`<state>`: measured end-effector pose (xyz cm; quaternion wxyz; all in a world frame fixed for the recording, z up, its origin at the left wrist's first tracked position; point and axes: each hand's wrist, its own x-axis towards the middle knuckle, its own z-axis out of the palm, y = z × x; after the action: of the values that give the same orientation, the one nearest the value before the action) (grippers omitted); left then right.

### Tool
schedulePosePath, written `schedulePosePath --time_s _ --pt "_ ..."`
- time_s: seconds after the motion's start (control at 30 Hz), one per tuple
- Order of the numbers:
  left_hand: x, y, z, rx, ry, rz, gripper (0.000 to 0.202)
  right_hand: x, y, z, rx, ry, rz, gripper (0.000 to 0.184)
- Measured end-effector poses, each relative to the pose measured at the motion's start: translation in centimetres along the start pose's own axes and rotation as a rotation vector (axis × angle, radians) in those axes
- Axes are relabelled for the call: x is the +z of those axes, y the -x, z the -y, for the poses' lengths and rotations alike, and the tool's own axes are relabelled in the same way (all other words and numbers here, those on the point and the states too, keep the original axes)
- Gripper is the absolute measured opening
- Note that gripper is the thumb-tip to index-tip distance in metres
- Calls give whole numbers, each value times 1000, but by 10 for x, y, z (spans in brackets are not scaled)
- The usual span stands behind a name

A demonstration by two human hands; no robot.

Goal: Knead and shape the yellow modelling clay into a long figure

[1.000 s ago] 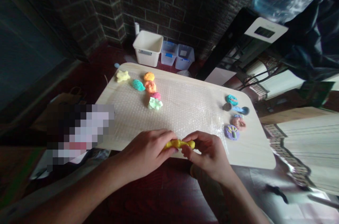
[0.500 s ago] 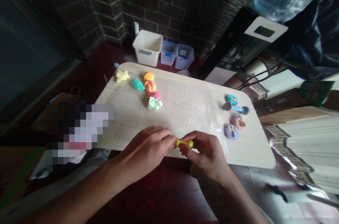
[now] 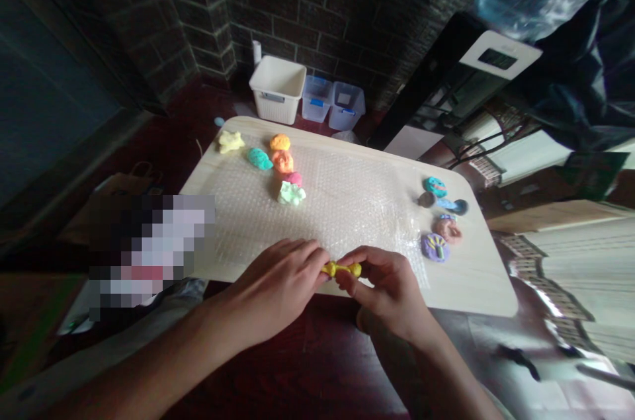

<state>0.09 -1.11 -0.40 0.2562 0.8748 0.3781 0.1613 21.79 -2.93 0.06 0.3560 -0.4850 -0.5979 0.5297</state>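
Note:
A small piece of yellow modelling clay (image 3: 343, 269), narrow in the middle with rounded lumps, is stretched between my hands just above the table's near edge. My left hand (image 3: 288, 281) is closed on its left end; those fingertips are partly hidden behind the hand. The right end sits pinched between thumb and fingers of my right hand (image 3: 389, 284). Beneath lies a sheet of bubble wrap (image 3: 342, 202) on the pale wooden table (image 3: 476, 281).
Several shaped clay pieces lie at the table's back left, among them a pale green one (image 3: 292, 194) and a teal one (image 3: 259, 158). On the right are a purple disc (image 3: 435, 248) and a pink ring-like piece (image 3: 449, 230). A white bin (image 3: 278, 86) stands beyond the table.
The left hand has shifted slightly, and a bit more of the yellow clay shows at its fingertips. Both hands keep their hold.

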Motion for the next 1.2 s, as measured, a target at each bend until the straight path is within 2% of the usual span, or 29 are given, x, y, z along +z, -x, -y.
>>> schedulePosePath --time_s 0.13,0.27,0.57,0.8,1.03,1.2 --pt "-7 2 5 -29 269 55 18 -2 -1 1 -101 162 1 6" --pt "-11 1 8 -68 357 77 26 -5 0 1 -135 207 32 7" --pt "-7 0 3 -66 369 79 28 -8 2 1 -132 167 68 11" --pt "-11 -1 2 -91 440 126 30 -8 0 4 -202 131 58 8" --pt "-8 -2 4 -34 364 67 23 -9 -1 2 -239 130 47 13" --pt "-5 -2 6 -70 327 28 17 -9 -1 0 -334 202 49 25"
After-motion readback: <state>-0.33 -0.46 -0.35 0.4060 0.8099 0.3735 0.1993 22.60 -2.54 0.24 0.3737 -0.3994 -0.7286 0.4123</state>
